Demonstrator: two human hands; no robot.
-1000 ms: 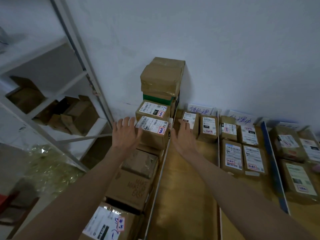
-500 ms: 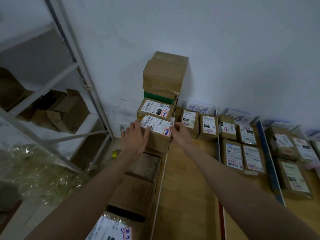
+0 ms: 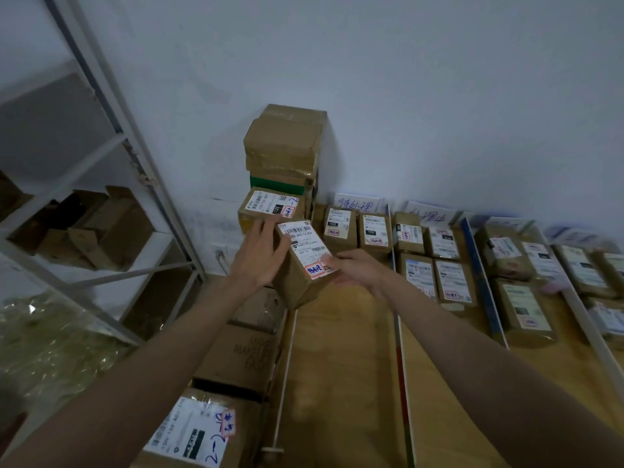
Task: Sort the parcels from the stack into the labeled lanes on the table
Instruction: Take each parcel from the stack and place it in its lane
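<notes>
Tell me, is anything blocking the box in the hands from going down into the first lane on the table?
Nothing visible blocks it. The parcel is held tilted between the left hand and right hand, right over the first lane. Two parcels sit at its far end; the near part is bare wood.

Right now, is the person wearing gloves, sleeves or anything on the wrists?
No. The left hand and right hand are bare, with no gloves, rings, watch or bands visible. Both forearms are uncovered as far as the picture shows; no sleeve is in view.
</notes>
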